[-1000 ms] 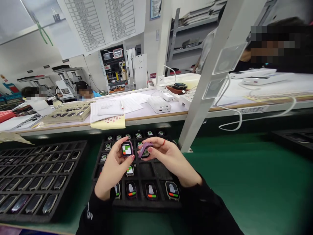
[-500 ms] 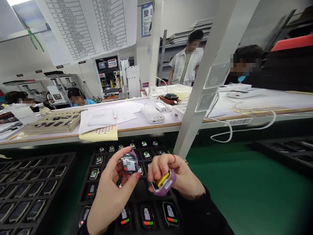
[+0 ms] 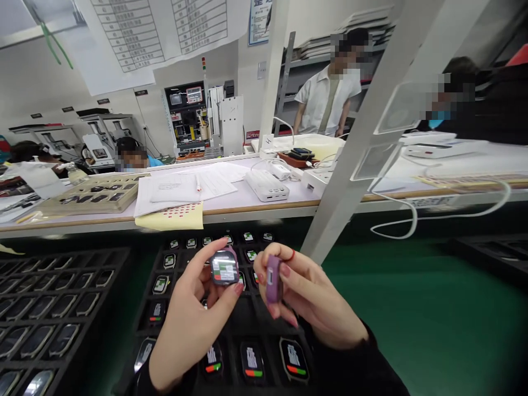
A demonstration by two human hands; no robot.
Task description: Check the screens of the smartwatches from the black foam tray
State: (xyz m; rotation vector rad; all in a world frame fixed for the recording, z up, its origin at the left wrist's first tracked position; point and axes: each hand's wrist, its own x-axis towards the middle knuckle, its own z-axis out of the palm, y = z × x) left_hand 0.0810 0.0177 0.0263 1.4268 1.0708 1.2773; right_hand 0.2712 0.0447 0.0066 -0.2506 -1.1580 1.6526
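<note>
My left hand (image 3: 193,313) pinches a purple watch body (image 3: 225,267) with its lit screen facing me. My right hand (image 3: 313,300) grips a second purple watch body (image 3: 273,278), turned edge-on so only its side shows. Both hands hover above a black compartment tray (image 3: 163,335) holding several watch bodies with lit screens.
A second black tray (image 3: 53,308) of dark-screened units lies at the left. A slanted white post (image 3: 355,148) rises just right of my hands. Green mat (image 3: 412,324) spreads to the right. The shelf behind carries papers (image 3: 185,187), a white box (image 3: 267,188) and cables. Other people work beyond.
My right hand has rotated its watch body from back-open, showing yellow insides, to edge-on. My left hand keeps its watch raised. The view has shifted slightly.
</note>
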